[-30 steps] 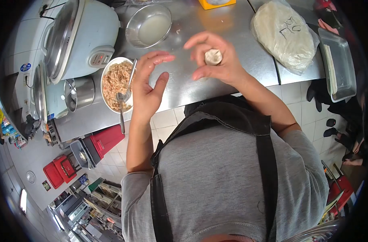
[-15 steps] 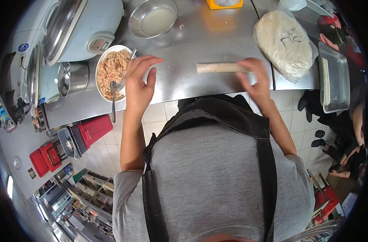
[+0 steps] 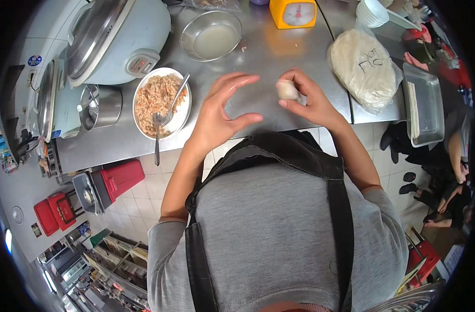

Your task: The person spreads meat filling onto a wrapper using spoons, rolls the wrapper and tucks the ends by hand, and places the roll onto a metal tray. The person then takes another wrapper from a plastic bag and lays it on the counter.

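Observation:
My right hand grips a pale uncooked spring roll, lifted so that one end faces left; the rest of it is hidden in the fingers. Across from it, my left hand is held in the air with thumb and fingers apart, and nothing is in it. To its left stands a white oval bowl of minced filling. A spoon and a second metal utensil rest in that bowl. A metal bowl of whitish liquid is behind the left hand.
A yellow dial scale stands at the back of the steel counter. On the right are a bag of pale wrappers and a metal tray holding long pale rolls. A large rice cooker occupies the left. Other people sit far right.
The roll was lying crosswise at the counter with my right hand at its end; now that hand holds it up, turned end-on. My left hand has moved right, away from the filling bowl.

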Action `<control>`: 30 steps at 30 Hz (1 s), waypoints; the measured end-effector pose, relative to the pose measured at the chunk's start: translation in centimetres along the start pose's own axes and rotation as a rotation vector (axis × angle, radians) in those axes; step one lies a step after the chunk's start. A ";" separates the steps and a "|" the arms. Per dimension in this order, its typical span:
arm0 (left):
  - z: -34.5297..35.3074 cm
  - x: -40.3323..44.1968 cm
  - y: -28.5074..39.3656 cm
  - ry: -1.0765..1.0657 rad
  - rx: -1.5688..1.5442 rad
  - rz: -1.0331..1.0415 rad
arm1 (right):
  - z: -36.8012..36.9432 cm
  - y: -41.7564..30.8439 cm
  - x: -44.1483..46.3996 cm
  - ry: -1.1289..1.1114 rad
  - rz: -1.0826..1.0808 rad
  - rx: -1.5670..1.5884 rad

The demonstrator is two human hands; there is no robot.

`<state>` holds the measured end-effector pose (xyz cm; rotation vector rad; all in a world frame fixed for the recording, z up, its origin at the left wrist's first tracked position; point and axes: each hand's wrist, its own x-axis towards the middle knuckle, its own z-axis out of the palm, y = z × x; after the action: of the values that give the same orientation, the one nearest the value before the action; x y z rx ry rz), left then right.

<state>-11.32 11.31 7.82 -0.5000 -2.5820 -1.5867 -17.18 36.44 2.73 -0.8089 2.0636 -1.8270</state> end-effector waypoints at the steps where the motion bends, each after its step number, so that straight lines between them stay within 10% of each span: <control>1: 0.0 0.7 0.8 -0.018 -0.006 0.055 | 0.3 -1.0 0.0 0.011 -0.001 0.112; 30: 2.7 4.7 1.4 -0.003 0.098 0.393 | 6.8 -0.5 0.6 0.416 0.008 0.167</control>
<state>-15.03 15.35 8.78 -0.9299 -2.3564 -1.3213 -13.83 30.47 2.14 -0.4003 2.0940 -2.2813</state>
